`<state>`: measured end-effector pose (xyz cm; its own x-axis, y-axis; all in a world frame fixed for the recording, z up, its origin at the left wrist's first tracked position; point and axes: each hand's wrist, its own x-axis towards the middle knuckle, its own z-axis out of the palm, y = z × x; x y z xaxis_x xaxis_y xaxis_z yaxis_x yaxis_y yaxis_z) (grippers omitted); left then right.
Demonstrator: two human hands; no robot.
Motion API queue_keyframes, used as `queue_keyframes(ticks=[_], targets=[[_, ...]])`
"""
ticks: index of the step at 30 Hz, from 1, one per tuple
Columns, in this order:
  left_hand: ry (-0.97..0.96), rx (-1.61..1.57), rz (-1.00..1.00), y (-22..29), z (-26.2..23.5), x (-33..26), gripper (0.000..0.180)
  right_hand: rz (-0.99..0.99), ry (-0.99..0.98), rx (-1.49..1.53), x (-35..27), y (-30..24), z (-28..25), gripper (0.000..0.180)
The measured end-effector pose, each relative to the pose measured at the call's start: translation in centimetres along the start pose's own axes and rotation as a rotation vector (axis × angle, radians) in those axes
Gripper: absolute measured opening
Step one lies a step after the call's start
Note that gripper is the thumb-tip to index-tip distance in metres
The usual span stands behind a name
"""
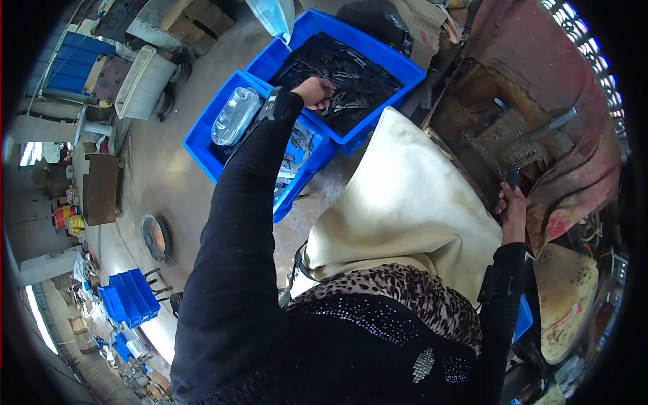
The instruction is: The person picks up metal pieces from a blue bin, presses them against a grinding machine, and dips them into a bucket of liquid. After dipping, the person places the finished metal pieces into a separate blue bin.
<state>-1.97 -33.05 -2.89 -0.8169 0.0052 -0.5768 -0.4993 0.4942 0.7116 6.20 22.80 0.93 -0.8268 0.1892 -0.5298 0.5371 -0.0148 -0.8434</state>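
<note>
My left hand (pixel 314 91) reaches into a blue plastic bin (pixel 402 66) full of flat dark metal parts (pixel 344 71), fingers curled over several of them. My right hand (pixel 513 202) is at the edge of a rusty red machine (pixel 540 115), closed around a dark handle-like piece (pixel 513 177). Both arms are in black sleeves. A cream cloth (pixel 405 202) covers my lap between the two hands.
A second blue bin (pixel 202 145) beside the first holds a clear plastic bottle (pixel 234 116) and more parts. Grey concrete floor (pixel 162 175) lies to the left, with a stack of blue bins (pixel 128 297), a round pan (pixel 155 236) and a white tub (pixel 142 81).
</note>
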Motion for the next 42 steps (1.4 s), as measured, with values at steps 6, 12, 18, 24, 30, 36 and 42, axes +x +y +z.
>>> queue_keyframes(ticks=[6,12,18,24,30,36,42], targets=[[-0.060,-0.455,0.221,4.0,2.9,-1.6,0.019,-0.019,0.072,0.082,-0.7,-0.9,-0.9,0.011],[0.055,-0.172,0.344,7.6,4.8,-5.1,0.027,-0.447,0.254,0.032,-1.0,-10.6,-1.3,0.017],[0.361,0.364,0.772,8.2,4.7,-5.0,0.006,-1.044,0.541,-0.399,3.5,-19.2,-2.1,0.027],[0.197,-0.046,0.553,9.6,4.0,-6.9,0.009,-0.852,0.506,-0.389,6.4,-20.4,0.0,0.025],[0.191,-0.732,0.481,10.7,4.9,-7.9,0.016,-0.803,0.399,-0.059,8.2,-19.8,0.2,0.017],[0.111,-1.267,0.512,7.9,5.2,-4.4,0.019,-0.814,0.341,0.032,8.3,-20.0,0.6,0.014],[0.233,-1.544,0.348,9.6,8.8,-4.2,0.023,-0.843,0.314,0.052,9.0,-19.7,0.0,0.016]])
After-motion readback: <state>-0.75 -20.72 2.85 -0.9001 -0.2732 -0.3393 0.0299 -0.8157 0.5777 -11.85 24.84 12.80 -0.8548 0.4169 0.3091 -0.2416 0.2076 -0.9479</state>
